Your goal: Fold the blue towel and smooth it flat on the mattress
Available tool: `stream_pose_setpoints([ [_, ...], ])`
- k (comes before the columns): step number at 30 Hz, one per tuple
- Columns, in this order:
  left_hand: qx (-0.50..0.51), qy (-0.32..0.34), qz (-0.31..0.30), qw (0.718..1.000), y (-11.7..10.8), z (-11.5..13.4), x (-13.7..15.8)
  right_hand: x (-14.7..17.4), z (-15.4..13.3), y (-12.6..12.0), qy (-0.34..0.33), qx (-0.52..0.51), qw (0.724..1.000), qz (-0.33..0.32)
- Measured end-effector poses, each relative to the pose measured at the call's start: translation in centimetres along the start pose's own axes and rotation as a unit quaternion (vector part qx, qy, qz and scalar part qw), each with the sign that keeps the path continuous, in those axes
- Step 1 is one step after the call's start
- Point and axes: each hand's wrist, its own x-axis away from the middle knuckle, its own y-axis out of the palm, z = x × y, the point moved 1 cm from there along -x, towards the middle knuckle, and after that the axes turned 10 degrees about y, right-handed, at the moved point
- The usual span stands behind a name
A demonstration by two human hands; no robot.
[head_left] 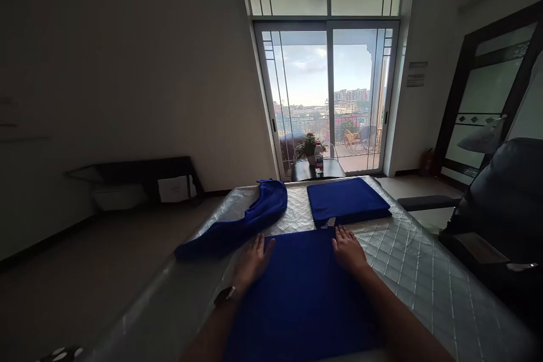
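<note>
In front of me a blue folded garment [303,294] lies flat on a quilted, plastic-covered mattress [407,260]. My left hand [253,260] rests at its far left corner, fingers stretched out. At the far right corner lies my right hand [348,248], also flat with fingers extended, near a small white tag [331,222]. Beyond it sits a neatly folded blue stack [348,199]. To the left, a loose, crumpled blue garment [241,226] spreads along the mattress edge. The near end of the garment in front of me is dark and partly cut off.
Past the mattress stands a small dark table [299,169] with a potted plant [309,146] and a bottle [319,161], before a sliding glass door [328,96]. A black chair [503,198] is at the right. A dark bench-like piece [144,172] stands against the left wall.
</note>
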Motion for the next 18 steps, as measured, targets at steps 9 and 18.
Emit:
stream_pose_setpoints([
  [9,0.042,-0.02,0.006,0.999,0.7,-1.4,0.2,-0.2,-0.2,-0.1,0.0,0.034,0.999,-0.008],
  [18,0.074,-0.006,0.021,0.997,0.5,-1.8,0.3,-0.3,-0.3,0.1,-0.005,0.049,0.999,0.0],
])
